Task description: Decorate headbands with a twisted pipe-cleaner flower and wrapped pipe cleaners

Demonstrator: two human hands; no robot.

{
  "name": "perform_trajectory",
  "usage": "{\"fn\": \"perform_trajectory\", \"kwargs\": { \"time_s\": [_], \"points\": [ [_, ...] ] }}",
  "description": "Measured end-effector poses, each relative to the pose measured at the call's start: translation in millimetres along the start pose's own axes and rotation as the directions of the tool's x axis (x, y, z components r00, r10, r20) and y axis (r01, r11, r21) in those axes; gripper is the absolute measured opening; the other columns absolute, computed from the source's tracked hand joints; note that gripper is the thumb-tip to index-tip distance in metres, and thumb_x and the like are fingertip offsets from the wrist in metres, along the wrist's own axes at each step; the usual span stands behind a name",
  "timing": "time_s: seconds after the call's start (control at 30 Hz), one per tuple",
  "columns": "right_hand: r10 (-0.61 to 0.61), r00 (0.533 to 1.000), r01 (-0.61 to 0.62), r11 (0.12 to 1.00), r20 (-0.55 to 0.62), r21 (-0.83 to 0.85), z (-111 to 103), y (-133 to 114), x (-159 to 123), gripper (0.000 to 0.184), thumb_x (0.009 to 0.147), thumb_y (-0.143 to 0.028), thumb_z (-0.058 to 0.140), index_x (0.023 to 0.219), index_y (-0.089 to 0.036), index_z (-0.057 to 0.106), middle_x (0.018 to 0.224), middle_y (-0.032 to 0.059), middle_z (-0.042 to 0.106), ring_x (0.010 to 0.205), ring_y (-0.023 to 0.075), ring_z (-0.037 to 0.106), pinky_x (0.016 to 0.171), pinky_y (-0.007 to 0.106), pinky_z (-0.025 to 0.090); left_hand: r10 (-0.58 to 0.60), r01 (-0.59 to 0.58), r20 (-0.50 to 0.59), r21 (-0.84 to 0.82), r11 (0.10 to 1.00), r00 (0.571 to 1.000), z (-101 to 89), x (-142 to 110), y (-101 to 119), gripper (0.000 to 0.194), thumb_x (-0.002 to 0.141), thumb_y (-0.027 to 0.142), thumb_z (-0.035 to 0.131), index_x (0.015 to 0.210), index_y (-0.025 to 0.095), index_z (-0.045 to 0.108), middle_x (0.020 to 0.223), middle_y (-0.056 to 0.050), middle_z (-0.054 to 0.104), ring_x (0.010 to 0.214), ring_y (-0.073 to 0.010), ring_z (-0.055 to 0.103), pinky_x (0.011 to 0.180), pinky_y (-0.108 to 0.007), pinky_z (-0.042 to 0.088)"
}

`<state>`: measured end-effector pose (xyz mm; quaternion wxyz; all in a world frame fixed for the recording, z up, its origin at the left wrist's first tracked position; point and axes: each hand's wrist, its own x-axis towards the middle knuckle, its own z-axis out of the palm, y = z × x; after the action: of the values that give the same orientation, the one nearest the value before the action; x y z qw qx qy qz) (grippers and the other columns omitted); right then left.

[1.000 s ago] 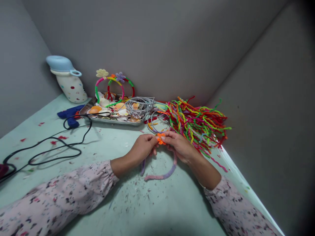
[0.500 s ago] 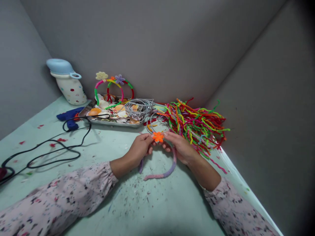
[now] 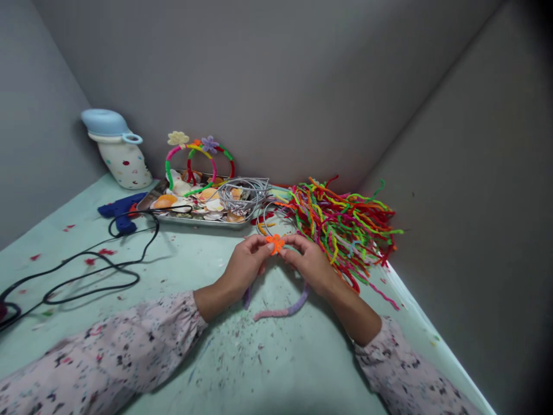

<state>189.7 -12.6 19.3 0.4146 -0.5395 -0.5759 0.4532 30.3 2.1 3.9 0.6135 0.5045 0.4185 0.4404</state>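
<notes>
An orange pipe-cleaner flower (image 3: 275, 244) sits on top of a curved headband (image 3: 297, 304) wrapped in pink and purple fuzzy pipe cleaner. My left hand (image 3: 246, 260) is closed, its thumb and fingers pinching the flower's left side. From the right, my right hand (image 3: 311, 263) is also closed, gripping the headband close beside the flower. The band's two ends hang below my hands, and my fingers hide part of its upper curve.
Behind my hands, a metal tray (image 3: 203, 222) holds shells, coiled grey wire (image 3: 244, 193) and finished flower headbands (image 3: 192, 167). Colourful pipe cleaners (image 3: 341, 222) are heaped at right. A blue glue gun (image 3: 123, 210), its black cord (image 3: 93, 253) and a white bottle (image 3: 125, 164) stand left.
My right hand has turned and its fingers now lie over the band beside the flower. The flower has tilted and shifted slightly left.
</notes>
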Motion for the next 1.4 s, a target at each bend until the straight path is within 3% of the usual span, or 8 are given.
{"fn": "perform_trajectory", "kwargs": {
  "time_s": [0.17,0.3,0.5,0.77,0.9,1.07,1.4],
  "points": [
    [-0.012,0.998,0.008,0.998,0.063,0.067,-2.0,0.5,1.1,0.024,0.077,-0.032,0.059,0.097,-0.018,0.062,0.076,-0.0003,0.058,0.059,0.0105,0.047,0.053,0.024,0.036,0.016,-0.016,0.031,0.013,1.0,0.999,-0.8,-2.0,0.8,0.022,0.08,0.035,0.061,0.089,0.016,0.058,0.066,0.004,0.054,0.043,-0.0032,0.042,0.039,-0.016,0.029],
    [-0.008,0.999,0.004,0.994,0.04,0.105,-1.9,1.7,2.5,0.02,0.079,-0.034,0.057,0.09,-0.018,0.063,0.069,-0.0015,0.056,0.058,0.0109,0.048,0.052,0.023,0.035,0.04,-0.043,0.088,0.041,0.998,0.995,-0.8,-5.0,5.4,0.025,0.079,0.034,0.062,0.096,0.015,0.059,0.068,0.003,0.057,0.047,-0.005,0.047,0.042,-0.017,0.032],
    [-0.046,0.998,0.047,0.999,-0.048,0.02,2.5,1.2,0.9,0.016,0.077,-0.031,0.058,0.085,-0.018,0.063,0.068,-0.0017,0.058,0.058,0.0114,0.048,0.054,0.024,0.037,0.06,-0.062,0.081,0.023,0.998,0.995,1.2,-5.6,3.8,0.022,0.077,0.027,0.064,0.094,0.014,0.059,0.073,0.001,0.058,0.049,-0.0045,0.045,0.046,-0.018,0.035],
    [-0.113,0.993,0.112,0.993,-0.034,-0.043,2.7,5.4,-0.5,0.017,0.081,-0.033,0.057,0.088,-0.018,0.063,0.071,-0.0012,0.058,0.062,0.0124,0.049,0.056,0.024,0.037,0.068,-0.067,0.059,-0.019,0.998,0.996,-1.0,-2.7,1.4,0.025,0.078,0.034,0.063,0.093,0.015,0.06,0.073,0.001,0.058,0.057,-0.008,0.049,0.052,-0.02,0.041],
    [-0.11,0.994,0.11,0.994,-0.015,0.008,1.4,3.5,-0.7,0.024,0.086,-0.039,0.05,0.085,-0.018,0.063,0.067,-0.0013,0.055,0.061,0.0128,0.048,0.056,0.025,0.038,0.036,-0.036,0.037,-0.004,0.999,0.999,-0.2,-3.1,3.5,0.021,0.074,0.03,0.065,0.087,0.014,0.06,0.065,0.002,0.057,0.053,-0.0083,0.048,0.05,-0.02,0.038],
    [-0.121,0.99,0.119,0.993,-0.068,-0.021,0.9,2.3,0.4,0.02,0.082,-0.035,0.054,0.086,-0.019,0.064,0.081,0.0017,0.064,0.076,0.0164,0.056,0.071,0.028,0.043,-0.017,0.017,0.031,0.025,1.0,0.999,1.7,-5.4,8.2,0.019,0.072,0.028,0.065,0.085,0.014,0.062,0.055,0.004,0.053,0.047,-0.0079,0.044,0.046,-0.02,0.032],
    [-0.088,0.994,0.085,0.995,-0.069,-0.048,3.0,0.8,1.0,0.01,0.073,-0.025,0.059,0.08,-0.018,0.061,0.069,-0.0007,0.06,0.064,0.0137,0.053,0.061,0.026,0.041,0.015,-0.02,0.048,0.113,0.993,0.999,2.4,-5.4,5.1,0.019,0.072,0.028,0.065,0.085,0.014,0.064,0.056,0.005,0.053,0.046,-0.0068,0.04,0.047,-0.02,0.03]
  ]
}}
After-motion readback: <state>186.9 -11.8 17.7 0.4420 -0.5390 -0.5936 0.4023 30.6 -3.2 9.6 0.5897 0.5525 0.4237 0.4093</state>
